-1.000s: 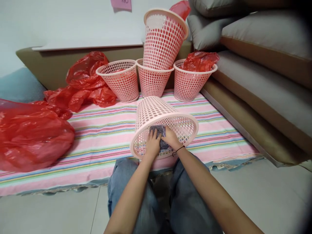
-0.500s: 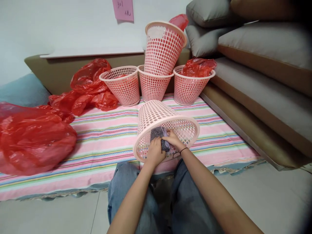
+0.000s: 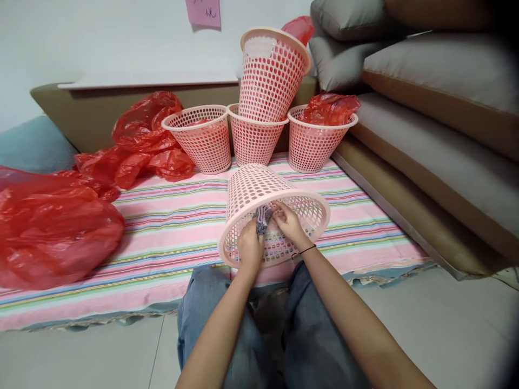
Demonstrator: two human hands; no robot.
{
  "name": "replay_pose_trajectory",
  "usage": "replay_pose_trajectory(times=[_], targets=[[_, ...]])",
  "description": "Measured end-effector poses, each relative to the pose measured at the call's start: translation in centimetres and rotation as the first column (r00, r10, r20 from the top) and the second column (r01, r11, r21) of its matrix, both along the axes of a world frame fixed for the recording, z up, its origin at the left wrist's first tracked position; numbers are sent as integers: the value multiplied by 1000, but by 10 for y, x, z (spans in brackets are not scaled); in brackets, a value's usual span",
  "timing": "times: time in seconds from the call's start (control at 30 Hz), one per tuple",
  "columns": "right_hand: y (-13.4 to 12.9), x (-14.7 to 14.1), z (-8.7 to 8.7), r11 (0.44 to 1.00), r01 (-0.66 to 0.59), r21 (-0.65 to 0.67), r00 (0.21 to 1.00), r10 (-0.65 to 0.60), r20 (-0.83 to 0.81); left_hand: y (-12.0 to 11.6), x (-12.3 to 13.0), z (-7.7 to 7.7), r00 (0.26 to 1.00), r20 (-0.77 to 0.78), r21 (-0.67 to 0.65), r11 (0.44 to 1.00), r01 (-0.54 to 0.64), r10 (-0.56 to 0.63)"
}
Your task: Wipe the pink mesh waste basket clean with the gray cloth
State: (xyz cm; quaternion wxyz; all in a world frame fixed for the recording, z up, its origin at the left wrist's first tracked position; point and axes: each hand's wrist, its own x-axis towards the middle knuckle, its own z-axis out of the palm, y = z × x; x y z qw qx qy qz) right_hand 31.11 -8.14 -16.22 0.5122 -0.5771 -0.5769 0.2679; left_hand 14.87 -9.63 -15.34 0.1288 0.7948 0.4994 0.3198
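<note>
A pink perforated basket [image 3: 259, 186] lies on its side on the striped cloth, its mouth facing me. Just inside the mouth is a bunched grey cloth [image 3: 263, 217] with pale purple stripes. My left hand [image 3: 251, 246] is closed on the left side of this cloth, thumb towards the middle. My right hand [image 3: 287, 224] grips its right side with bent fingers; some fingertips are hidden behind the fabric. A dark band circles my right wrist.
Behind stand three pink baskets [image 3: 203, 143], with another basket [image 3: 270, 75] tilted in the middle one. Red plastic bags [image 3: 57, 232] lie at the left. Grey and brown cushions [image 3: 438, 113] are stacked at the right.
The grey cloth, spread wider before, is now bunched narrower and higher between my hands. My left hand has turned more upright, and my view has shifted slightly.
</note>
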Motion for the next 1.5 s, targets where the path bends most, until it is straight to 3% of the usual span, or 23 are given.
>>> replay_pose_trajectory(times=[0.1,0.23,0.3,0.4,0.43,0.5,0.57,0.6,0.67,0.73,0.8,0.87,0.97,1.17,1.33,1.5], targets=[[-4,-2,13,989,-108,105,986,93,138,-1,-2,6,999,11,53,997,-50,50],[-6,-10,18,960,-257,109,945,227,234,1,1,11,995,6,190,977,95,-98],[-4,-10,15,960,-268,84,943,244,226,-1,0,10,986,9,227,960,161,-168],[-2,-6,6,981,-185,61,973,174,151,-13,-11,7,969,17,296,927,231,-247],[-1,-4,3,989,-138,61,985,131,112,-20,-17,6,958,18,364,894,261,-287],[3,-3,-2,998,-26,62,1000,25,16,-33,-33,5,943,12,572,776,267,-333],[8,-3,-8,994,93,49,991,-88,-100,-42,-48,9,976,114,777,629,27,-183],[11,-4,-11,989,142,34,978,-135,-161,-43,-55,12,978,202,785,606,-128,-55],[16,-6,-16,981,194,-7,942,-188,-276,-42,-65,20,960,245,656,706,-265,132],[20,-8,-19,982,183,-43,912,-186,-365,-35,-70,26,947,235,450,839,-305,218],[21,-9,-20,987,151,-58,894,-161,-418,-29,-72,29,929,253,259,906,-334,270],[20,-10,-19,991,121,-53,892,-132,-432,-23,-72,31,912,288,137,930,-341,292],[16,-12,-13,996,88,-25,923,-91,-374,-12,-67,39,915,343,90,963,-255,211],[12,-17,13,997,39,73,999,-40,21,11,-50,71,922,383,117,987,-112,59],[42,-26,26,997,15,70,937,-39,347,9,-43,78,873,478,42,989,-139,102],[81,-38,17,996,81,24,838,-81,540,1,-49,65,837,531,-8,989,-150,131]])
